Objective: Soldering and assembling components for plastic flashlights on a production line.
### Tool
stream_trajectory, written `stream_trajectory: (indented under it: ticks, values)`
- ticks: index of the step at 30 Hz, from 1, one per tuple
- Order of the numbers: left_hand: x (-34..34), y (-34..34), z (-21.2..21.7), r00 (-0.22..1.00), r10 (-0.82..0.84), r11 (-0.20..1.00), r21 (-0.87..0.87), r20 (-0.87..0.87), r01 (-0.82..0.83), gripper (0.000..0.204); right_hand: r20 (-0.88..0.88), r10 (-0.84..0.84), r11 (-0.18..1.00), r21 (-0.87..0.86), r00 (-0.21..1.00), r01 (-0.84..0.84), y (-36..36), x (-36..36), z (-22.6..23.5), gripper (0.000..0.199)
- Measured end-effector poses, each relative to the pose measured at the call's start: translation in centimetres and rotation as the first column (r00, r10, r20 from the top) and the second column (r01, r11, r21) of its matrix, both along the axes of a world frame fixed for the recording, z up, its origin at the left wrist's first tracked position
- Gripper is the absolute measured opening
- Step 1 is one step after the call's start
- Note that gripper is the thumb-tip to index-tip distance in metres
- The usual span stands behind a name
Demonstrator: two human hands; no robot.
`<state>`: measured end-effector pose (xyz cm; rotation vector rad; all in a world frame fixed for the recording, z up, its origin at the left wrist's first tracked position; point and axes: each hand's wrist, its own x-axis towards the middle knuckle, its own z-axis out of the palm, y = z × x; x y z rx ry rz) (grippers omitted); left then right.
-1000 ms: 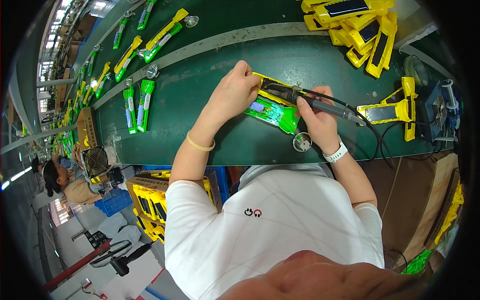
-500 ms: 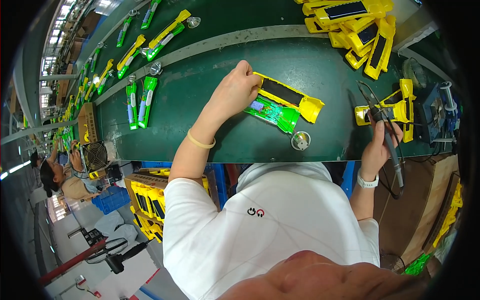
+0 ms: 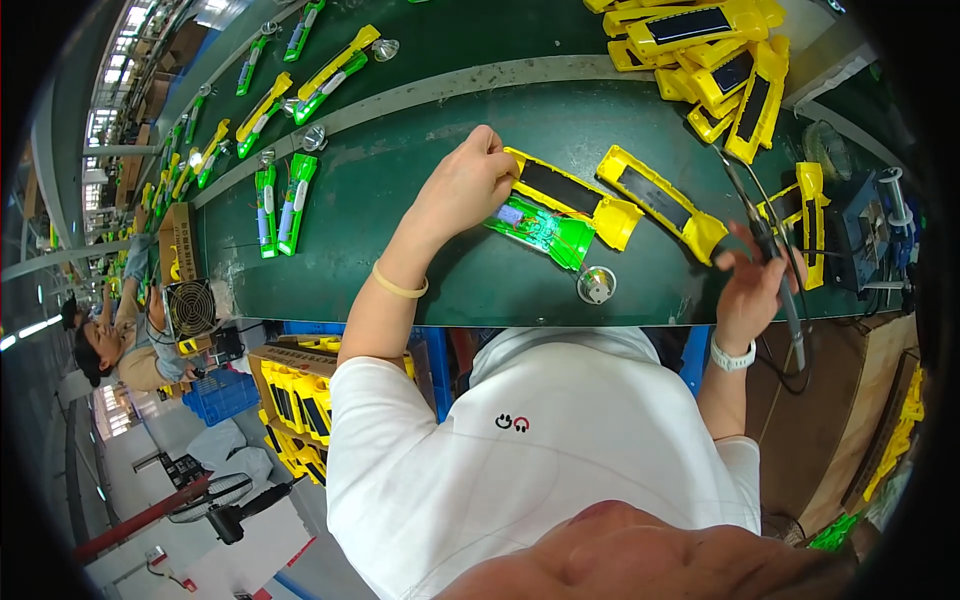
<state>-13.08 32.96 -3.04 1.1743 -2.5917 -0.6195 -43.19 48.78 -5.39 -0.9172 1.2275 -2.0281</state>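
My left hand [image 3: 462, 182] is closed in a pinch at the far-left end of a yellow flashlight shell [image 3: 560, 186] with a black panel. Against that shell lies a green shell [image 3: 545, 230] with a circuit board and a purple cell; its left end is partly hidden by my fingers. A round lamp head [image 3: 597, 285] rests just below it. My right hand [image 3: 752, 278], slightly blurred, holds a soldering iron [image 3: 787, 295] with a dark handle and cable. Its fingertips are beside the lower end of another yellow shell [image 3: 665, 200]; whether they touch it I cannot tell.
Yellow shells [image 3: 715, 60] are piled at the far right. A blue soldering station [image 3: 858, 225] stands at the right edge, next to one yellow shell [image 3: 812, 220]. Green assemblies [image 3: 290, 205] lie to the left. A co-worker [image 3: 125, 350] sits at far left, beyond a fan [image 3: 190, 308].
A yellow shell has come left from beside the soldering station to near the middle shell. My right hand has shifted slightly down and its fingers have spread; my left hand has barely moved.
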Motion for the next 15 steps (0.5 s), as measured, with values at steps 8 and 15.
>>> stream_trajectory:
  ticks: [8, 15]
  values:
    - [-1.2, -2.5, -0.8, 0.989, -0.111, 0.981, -0.17, -0.097, 0.094, 0.017, -0.048, 0.054, 0.984, 0.174, 0.997, -0.045, 2.1, 0.7, -1.2, 0.03]
    - [2.0, 1.6, 1.3, 0.926, -0.314, 0.911, 0.208, -0.211, 0.356, 0.048, -0.006, 0.126, 0.953, 0.277, 0.992, -0.119, 1.2, 1.3, -2.0, 0.03]
